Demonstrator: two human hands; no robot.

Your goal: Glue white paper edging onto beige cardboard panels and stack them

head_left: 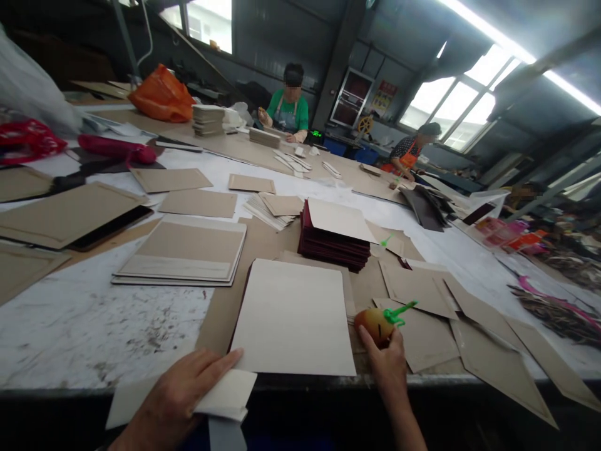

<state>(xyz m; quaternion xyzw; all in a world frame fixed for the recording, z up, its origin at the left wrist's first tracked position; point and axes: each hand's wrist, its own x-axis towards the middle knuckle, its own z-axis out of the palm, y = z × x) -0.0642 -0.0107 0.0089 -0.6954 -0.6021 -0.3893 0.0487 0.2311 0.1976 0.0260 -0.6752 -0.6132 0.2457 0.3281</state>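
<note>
My left hand [181, 391] lies at the table's near edge, fingers wrapped over a folded white paper strip [225, 396] that hangs off the edge; a fingertip touches the corner of a large white sheet [293, 318]. That sheet lies flat on a dark-edged board in front of me. My right hand [387, 360] grips a small orange-yellow glue bottle [375, 324] with a green nozzle [401, 310], resting just right of the white sheet.
A stack of maroon covers [331, 244] topped with white paper sits behind the sheet. Brown card pieces [422, 291] spread to the right, grey board stacks [185, 250] to the left. Two other people work at the far side.
</note>
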